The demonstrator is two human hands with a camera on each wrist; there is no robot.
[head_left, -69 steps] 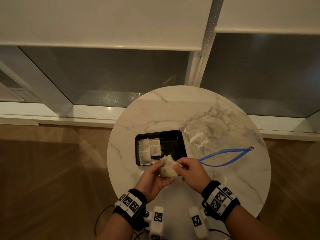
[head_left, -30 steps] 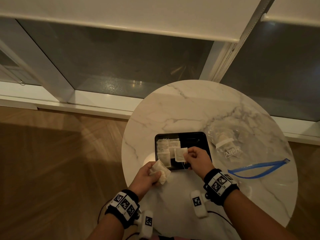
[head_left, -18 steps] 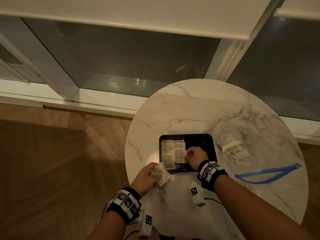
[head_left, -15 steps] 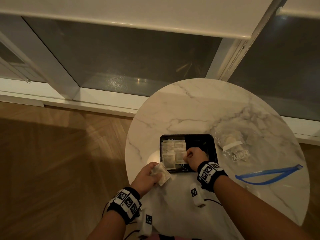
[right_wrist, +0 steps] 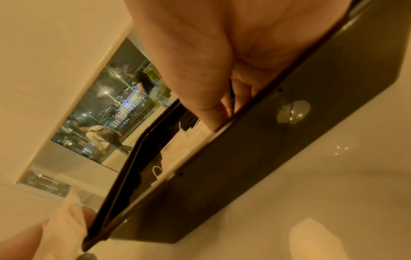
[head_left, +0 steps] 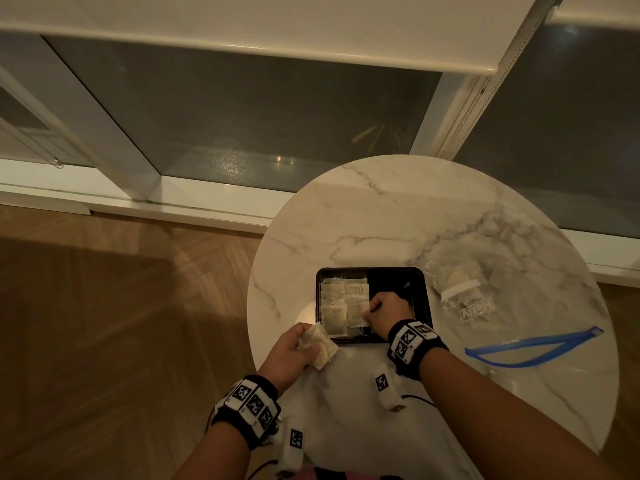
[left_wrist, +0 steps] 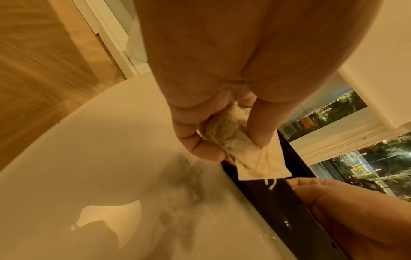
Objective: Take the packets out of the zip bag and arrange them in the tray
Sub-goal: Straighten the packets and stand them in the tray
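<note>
On the round marble table stands a black tray [head_left: 398, 284] [right_wrist: 266, 140] with several pale packets [head_left: 341, 301] laid flat in its left half. My right hand [head_left: 370, 311] [right_wrist: 222, 114] is down inside the tray, fingers curled, pinching the right edge of the front packet [head_left: 356, 311] [right_wrist: 195, 130]. Just off the tray's front left corner, my left hand [head_left: 304, 346] [left_wrist: 233, 146] grips a small bunch of packets [head_left: 320, 346] [left_wrist: 244, 149]. The clear zip bag [head_left: 485, 299] with a blue zip [head_left: 533, 346] lies to the tray's right with more packets inside.
The tray's right half [head_left: 401, 299] is bare. The table edge [head_left: 252, 327] runs close to my left hand, with wooden floor [head_left: 121, 323] beyond. A window and its white sill [head_left: 207, 202] lie behind the table.
My right hand took one packet from the bunch in my left hand and carried it into the tray. It has stayed low on it for the last half second. The left hand barely moved.
</note>
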